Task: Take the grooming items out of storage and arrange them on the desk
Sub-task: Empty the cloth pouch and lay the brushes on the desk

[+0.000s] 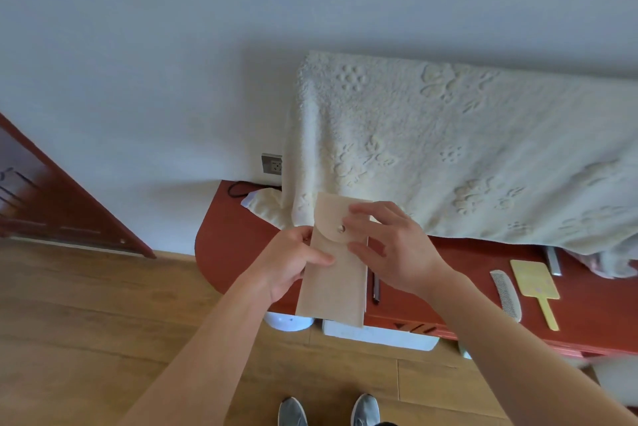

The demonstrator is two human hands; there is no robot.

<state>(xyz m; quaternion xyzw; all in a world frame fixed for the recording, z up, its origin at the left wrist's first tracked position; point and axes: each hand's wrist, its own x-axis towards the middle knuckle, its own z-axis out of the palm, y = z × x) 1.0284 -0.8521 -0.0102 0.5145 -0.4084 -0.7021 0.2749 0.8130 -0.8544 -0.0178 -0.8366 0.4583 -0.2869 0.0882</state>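
Pouch (pixel 333 287), beige, flap snapped down: held above the tabletop's (pixel 448 273) near edge. Your left hand (pixel 293 260) grips its left edge, thumb across the front. Your right hand (pixel 390 246) pinches the right edge beside the snap (pixel 342 228). Comb (pixel 505 294), yellow hand mirror (pixel 534 282): flat on the tabletop, well right.

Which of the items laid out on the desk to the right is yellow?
The flat paddle with the thin handle, just right of the comb. The comb is pale grey, and the strip behind them is metallic.
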